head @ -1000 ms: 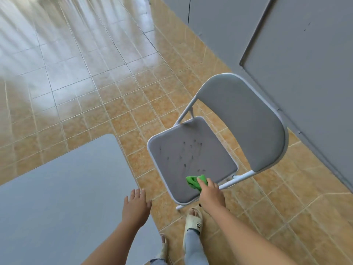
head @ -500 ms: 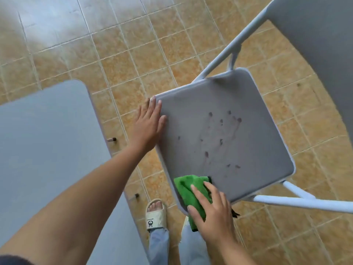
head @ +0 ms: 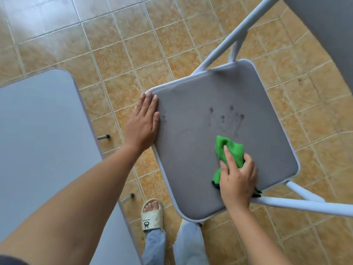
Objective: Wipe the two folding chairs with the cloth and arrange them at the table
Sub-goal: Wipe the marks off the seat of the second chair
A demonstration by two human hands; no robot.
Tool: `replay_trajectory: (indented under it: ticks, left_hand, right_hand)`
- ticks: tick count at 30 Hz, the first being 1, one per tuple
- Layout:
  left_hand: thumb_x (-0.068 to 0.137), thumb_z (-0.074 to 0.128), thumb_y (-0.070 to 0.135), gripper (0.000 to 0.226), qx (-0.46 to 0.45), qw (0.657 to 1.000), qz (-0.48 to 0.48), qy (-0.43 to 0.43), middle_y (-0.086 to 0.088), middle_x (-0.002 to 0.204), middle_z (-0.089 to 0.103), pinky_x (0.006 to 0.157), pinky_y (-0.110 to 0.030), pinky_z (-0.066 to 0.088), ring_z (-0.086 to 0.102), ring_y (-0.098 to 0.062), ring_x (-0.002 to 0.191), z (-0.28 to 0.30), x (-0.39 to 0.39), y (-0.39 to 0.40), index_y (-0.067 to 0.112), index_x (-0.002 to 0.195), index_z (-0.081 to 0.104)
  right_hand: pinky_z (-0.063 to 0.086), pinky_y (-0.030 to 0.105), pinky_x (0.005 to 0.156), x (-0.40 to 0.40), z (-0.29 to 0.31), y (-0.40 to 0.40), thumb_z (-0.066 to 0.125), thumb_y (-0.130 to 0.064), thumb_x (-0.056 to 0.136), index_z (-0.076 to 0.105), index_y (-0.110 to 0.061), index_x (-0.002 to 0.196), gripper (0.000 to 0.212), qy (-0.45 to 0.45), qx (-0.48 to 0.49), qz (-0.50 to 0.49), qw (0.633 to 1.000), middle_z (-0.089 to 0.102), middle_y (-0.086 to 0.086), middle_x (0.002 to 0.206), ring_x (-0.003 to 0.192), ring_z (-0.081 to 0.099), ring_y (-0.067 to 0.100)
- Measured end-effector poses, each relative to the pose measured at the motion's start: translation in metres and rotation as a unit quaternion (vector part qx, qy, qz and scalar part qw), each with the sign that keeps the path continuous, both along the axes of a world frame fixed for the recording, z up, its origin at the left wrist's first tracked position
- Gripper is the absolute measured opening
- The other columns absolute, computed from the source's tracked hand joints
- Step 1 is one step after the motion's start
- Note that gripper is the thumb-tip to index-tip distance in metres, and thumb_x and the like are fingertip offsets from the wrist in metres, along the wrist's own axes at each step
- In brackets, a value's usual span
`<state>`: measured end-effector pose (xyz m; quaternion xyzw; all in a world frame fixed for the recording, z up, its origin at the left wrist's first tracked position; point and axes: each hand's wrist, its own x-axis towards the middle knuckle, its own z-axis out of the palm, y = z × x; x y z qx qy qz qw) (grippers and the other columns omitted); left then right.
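The right hand [head: 236, 180] bunched the green cloth [head: 228, 152] on the chair seat [head: 191, 150], just below dark spots [head: 223, 116] — best scrubbed firmly — while the flat, open left hand [head: 143, 125] steadied its edge beside the desk [head: 38, 131].

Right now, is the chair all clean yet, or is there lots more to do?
Not yet. The near part of the seat looks free of spots. The right hand is pressing the green cloth on the seat while the left hand steadies its edge. Dark spots are still there just past the cloth. No second chair shows, and neither is arranged at the table.
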<state>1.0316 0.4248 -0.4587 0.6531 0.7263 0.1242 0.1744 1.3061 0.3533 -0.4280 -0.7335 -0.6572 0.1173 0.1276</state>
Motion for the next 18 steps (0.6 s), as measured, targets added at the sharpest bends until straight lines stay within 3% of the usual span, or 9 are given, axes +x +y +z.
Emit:
replay_trajectory:
  ticks: [2, 5, 7, 10, 12, 15, 18]
  left_hand:
    - [0.104, 0.029, 0.027, 0.050, 0.008, 1.000, 0.003, -0.001, -0.007, 0.160, 0.017, 0.121, -0.034, 0.011, 0.007, -0.020, 0.148, 0.001, 0.002, 0.001, 0.009, 0.151, 0.024]
    - [0.105, 0.029, 0.025, 0.049, 0.013, 1.000, 0.010, -0.001, -0.007, 0.160, 0.017, 0.121, -0.031, 0.009, 0.007, -0.020, 0.148, 0.002, 0.003, 0.001, 0.009, 0.151, 0.024]
    - [0.105, 0.030, 0.025, 0.049, 0.012, 1.000, 0.008, -0.005, -0.008, 0.160, 0.016, 0.120, -0.030, 0.008, 0.007, -0.020, 0.148, 0.001, 0.002, 0.001, 0.009, 0.151, 0.024]
    - [0.104, 0.030, 0.025, 0.050, 0.018, 1.000, -0.002, 0.003, -0.010, 0.159, 0.017, 0.120, -0.029, 0.008, 0.009, -0.022, 0.148, 0.000, 0.000, 0.002, 0.007, 0.150, 0.025]
    - [0.104, 0.028, 0.026, 0.050, 0.015, 1.000, -0.003, 0.007, -0.010, 0.160, 0.017, 0.120, -0.030, 0.007, 0.008, -0.023, 0.149, -0.003, 0.001, 0.001, 0.008, 0.151, 0.024]
    - [0.105, 0.025, 0.030, 0.051, 0.000, 1.000, 0.005, 0.014, -0.007, 0.161, 0.013, 0.120, -0.030, 0.007, 0.005, -0.021, 0.149, -0.001, 0.002, -0.001, 0.011, 0.152, 0.020]
    - [0.105, 0.023, 0.032, 0.052, -0.011, 1.000, 0.003, 0.018, -0.006, 0.161, 0.010, 0.118, -0.029, 0.006, 0.002, -0.019, 0.149, 0.001, 0.002, -0.001, 0.012, 0.153, 0.017]
  right_hand:
    - [0.049, 0.050, 0.080, 0.003, 0.003, -0.058, 0.084, -0.008, 0.068, 0.068, -0.025, 0.119, 0.055, -0.006, -0.010, -0.001, 1.000, 0.058, 0.024, 0.109, 0.088, 0.057, 0.044]
    - [0.053, 0.044, 0.069, -0.038, 0.008, -0.127, 0.078, -0.017, 0.070, 0.066, -0.037, 0.118, 0.053, 0.012, -0.016, 0.157, 0.987, 0.051, 0.013, 0.114, 0.086, 0.051, 0.031]
    - [0.052, 0.039, 0.069, -0.071, 0.003, -0.121, 0.068, -0.023, 0.077, 0.065, -0.041, 0.119, 0.046, 0.025, -0.002, 0.232, 0.972, 0.048, 0.008, 0.116, 0.087, 0.047, 0.026]
    - [0.049, 0.037, 0.071, -0.093, 0.000, -0.060, 0.077, -0.024, 0.075, 0.066, -0.040, 0.118, 0.048, 0.032, 0.020, 0.201, 0.979, 0.062, 0.011, 0.112, 0.083, 0.057, 0.030]
    - [0.048, 0.038, 0.070, -0.074, -0.003, -0.040, 0.078, -0.021, 0.074, 0.067, -0.037, 0.118, 0.048, 0.023, 0.006, 0.112, 0.993, 0.064, 0.013, 0.110, 0.081, 0.058, 0.033]
    - [0.047, 0.042, 0.075, -0.036, -0.003, -0.076, 0.081, -0.013, 0.073, 0.068, -0.031, 0.119, 0.051, 0.022, -0.007, -0.023, 0.999, 0.060, 0.017, 0.110, 0.089, 0.053, 0.036]
    - [0.048, 0.043, 0.074, -0.038, 0.002, -0.126, 0.085, -0.011, 0.067, 0.065, -0.032, 0.122, 0.062, 0.012, -0.048, 0.034, 0.998, 0.057, 0.015, 0.112, 0.091, 0.049, 0.030]
